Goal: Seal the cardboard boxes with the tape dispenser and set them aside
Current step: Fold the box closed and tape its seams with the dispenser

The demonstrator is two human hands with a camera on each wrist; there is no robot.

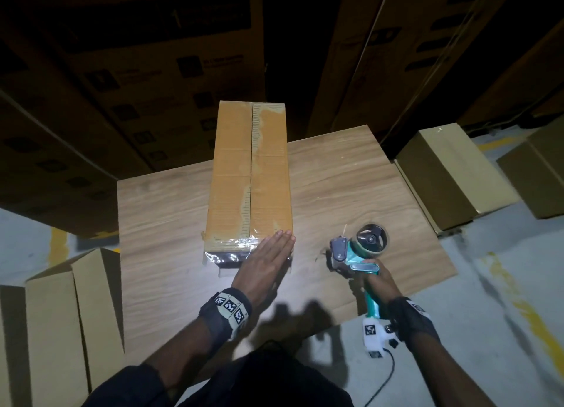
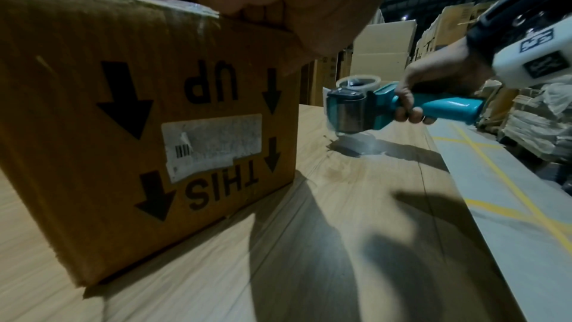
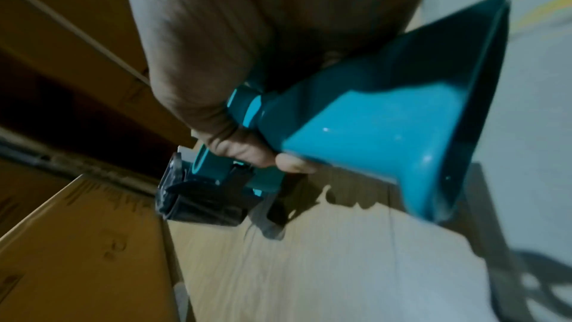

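Cardboard box (image 1: pixel 248 174) closed under flat left hand (image 1: pixel 265 261); tape dispenser (image 1: pixel 357 254) in right hand (image 1: pixel 378 281).

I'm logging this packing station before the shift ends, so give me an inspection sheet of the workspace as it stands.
Surface: wooden table, wood-grain top.
Job's things: cardboard box lies on the table, clear tape over its near end; its "THIS UP" print reads upside down. Teal tape dispenser sits right of the box, apart from it.
Clutter: nothing seen.
Grips: left hand flat on the box's near corner; right hand grips the dispenser handle.
Cables: black cable hangs below the right wrist.
Surroundings: more boxes on the floor, tall cartons behind.
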